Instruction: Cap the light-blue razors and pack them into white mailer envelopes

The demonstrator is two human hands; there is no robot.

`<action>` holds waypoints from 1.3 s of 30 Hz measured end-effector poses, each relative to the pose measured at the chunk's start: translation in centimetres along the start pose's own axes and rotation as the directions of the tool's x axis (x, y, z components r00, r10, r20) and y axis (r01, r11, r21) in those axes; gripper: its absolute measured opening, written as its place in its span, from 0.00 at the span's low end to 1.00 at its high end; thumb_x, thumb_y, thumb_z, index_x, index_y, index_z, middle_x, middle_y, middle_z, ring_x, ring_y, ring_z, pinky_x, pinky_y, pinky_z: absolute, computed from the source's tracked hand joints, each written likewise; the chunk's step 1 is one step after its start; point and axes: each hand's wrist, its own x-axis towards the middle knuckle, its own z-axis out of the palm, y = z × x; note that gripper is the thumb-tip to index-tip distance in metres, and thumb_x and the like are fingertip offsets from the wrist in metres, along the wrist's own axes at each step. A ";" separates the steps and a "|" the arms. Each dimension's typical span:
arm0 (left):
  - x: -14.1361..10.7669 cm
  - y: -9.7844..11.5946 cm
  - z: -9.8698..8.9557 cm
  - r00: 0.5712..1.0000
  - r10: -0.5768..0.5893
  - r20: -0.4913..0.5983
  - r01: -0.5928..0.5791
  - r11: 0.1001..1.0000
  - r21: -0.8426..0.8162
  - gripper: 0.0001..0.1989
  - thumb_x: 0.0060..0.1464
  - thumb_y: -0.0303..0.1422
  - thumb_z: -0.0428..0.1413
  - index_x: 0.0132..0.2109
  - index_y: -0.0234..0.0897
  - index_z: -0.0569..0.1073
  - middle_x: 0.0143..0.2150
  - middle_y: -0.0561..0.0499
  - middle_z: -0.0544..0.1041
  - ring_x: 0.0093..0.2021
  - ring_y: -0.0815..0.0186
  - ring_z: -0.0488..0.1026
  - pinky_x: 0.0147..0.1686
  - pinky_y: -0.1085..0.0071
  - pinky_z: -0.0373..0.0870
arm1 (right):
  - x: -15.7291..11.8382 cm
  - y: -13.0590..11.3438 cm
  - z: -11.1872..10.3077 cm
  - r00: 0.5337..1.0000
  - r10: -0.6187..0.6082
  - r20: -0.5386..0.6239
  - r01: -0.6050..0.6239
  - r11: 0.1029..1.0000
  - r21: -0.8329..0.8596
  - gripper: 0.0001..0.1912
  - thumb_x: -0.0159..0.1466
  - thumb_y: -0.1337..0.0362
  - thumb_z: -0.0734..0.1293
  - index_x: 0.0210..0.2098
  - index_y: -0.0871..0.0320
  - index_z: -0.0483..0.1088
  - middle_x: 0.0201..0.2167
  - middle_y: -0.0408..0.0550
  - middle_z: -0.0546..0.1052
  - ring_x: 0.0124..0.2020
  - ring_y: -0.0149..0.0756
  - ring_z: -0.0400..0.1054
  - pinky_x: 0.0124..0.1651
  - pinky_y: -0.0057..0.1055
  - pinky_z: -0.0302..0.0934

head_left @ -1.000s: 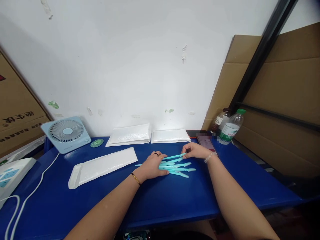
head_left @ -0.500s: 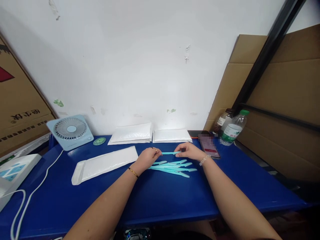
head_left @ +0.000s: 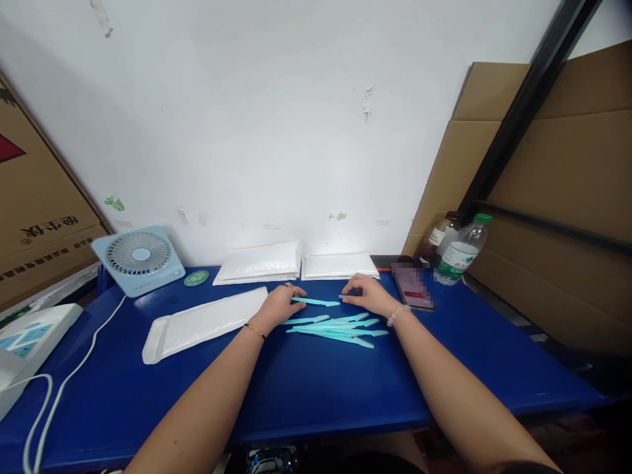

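My left hand (head_left: 285,303) pinches a turquoise eyebrow razor (head_left: 316,301) by its handle end, with the blade end pointing right. Just beyond that tip, my right hand (head_left: 365,295) closes on a small pale, see-through piece that looks like the blade cap (head_left: 342,297). Cap and razor are apart. Below both hands, several more turquoise eyebrow razors (head_left: 340,327) lie fanned over one another on the blue table (head_left: 336,388), heads to the right. One razor (head_left: 309,320) sits slightly apart, its handle end near my left wrist.
A long white padded mailer (head_left: 207,326) lies left of my left hand. White mailer stacks (head_left: 259,262) stand against the wall. A blue fan (head_left: 141,258), green disc (head_left: 196,278) and power strip (head_left: 34,342) are leftward; a phone (head_left: 413,286) and bottles (head_left: 459,253) rightward.
My hands were joined by the razor, one at each end. Now the left hand has shifted left with the razor, and the right hand has drawn off a small pale piece from its tip.
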 end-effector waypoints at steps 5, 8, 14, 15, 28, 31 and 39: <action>-0.6 1.2 -1.2 0.999 0.044 -0.022 -0.044 0.999 -0.012 0.15 0.48 0.43 0.56 0.38 0.39 0.75 0.38 0.48 0.73 0.40 0.61 0.70 0.39 0.69 0.66 | -0.1 -4.2 1.8 0.986 -0.129 0.106 0.139 0.986 -0.094 0.07 0.58 0.56 0.69 0.33 0.51 0.76 0.36 0.45 0.71 0.43 0.39 0.65 0.48 0.38 0.53; -1.1 1.5 -2.0 0.983 0.101 0.153 -0.095 0.994 -0.047 0.14 0.46 0.44 0.58 0.34 0.38 0.76 0.34 0.51 0.73 0.34 0.65 0.70 0.32 0.73 0.64 | 0.1 -5.3 2.9 0.979 -0.123 0.161 0.149 0.976 -0.157 0.08 0.57 0.57 0.71 0.33 0.52 0.75 0.36 0.45 0.70 0.43 0.39 0.63 0.48 0.39 0.51; -1.0 1.6 -1.7 0.957 0.027 0.287 -0.015 0.999 -0.044 0.09 0.47 0.38 0.56 0.32 0.37 0.74 0.28 0.53 0.74 0.27 0.69 0.68 0.25 0.75 0.59 | 0.4 -5.1 3.1 0.973 -0.091 0.210 0.126 0.979 -0.160 0.06 0.58 0.60 0.70 0.30 0.56 0.73 0.36 0.45 0.70 0.42 0.38 0.63 0.46 0.37 0.50; -0.9 1.6 -1.6 0.964 0.030 0.265 -0.020 0.999 -0.040 0.09 0.48 0.38 0.55 0.32 0.37 0.74 0.28 0.53 0.74 0.27 0.69 0.68 0.25 0.75 0.59 | 0.4 -4.9 2.8 0.976 -0.093 0.199 0.124 0.981 -0.152 0.06 0.58 0.61 0.70 0.30 0.56 0.72 0.36 0.45 0.70 0.42 0.38 0.63 0.46 0.36 0.50; 0.5 0.5 0.5 0.995 0.091 -0.027 -0.090 0.996 0.026 0.11 0.51 0.37 0.55 0.41 0.41 0.76 0.43 0.49 0.75 0.45 0.61 0.69 0.44 0.68 0.64 | -0.7 0.0 -2.5 0.986 0.155 0.060 -0.138 0.963 -0.230 0.06 0.53 0.59 0.70 0.27 0.55 0.75 0.34 0.45 0.73 0.35 0.36 0.66 0.43 0.33 0.53; 0.4 0.5 0.7 0.994 0.112 0.018 -0.112 0.994 -0.003 0.09 0.52 0.37 0.54 0.39 0.41 0.76 0.38 0.50 0.74 0.40 0.64 0.70 0.38 0.71 0.65 | -1.4 -0.5 -3.4 0.961 0.152 0.229 -0.112 0.977 -0.180 0.08 0.50 0.58 0.72 0.29 0.54 0.76 0.33 0.44 0.73 0.34 0.36 0.66 0.39 0.30 0.55; -0.5 1.1 -0.3 0.995 0.090 0.042 -0.089 0.996 -0.004 0.11 0.51 0.41 0.55 0.38 0.41 0.75 0.36 0.51 0.74 0.36 0.64 0.70 0.34 0.72 0.63 | -1.6 -1.4 -3.2 0.911 0.097 0.401 -0.049 0.991 -0.128 0.08 0.51 0.58 0.72 0.25 0.56 0.75 0.32 0.44 0.72 0.32 0.34 0.65 0.37 0.30 0.56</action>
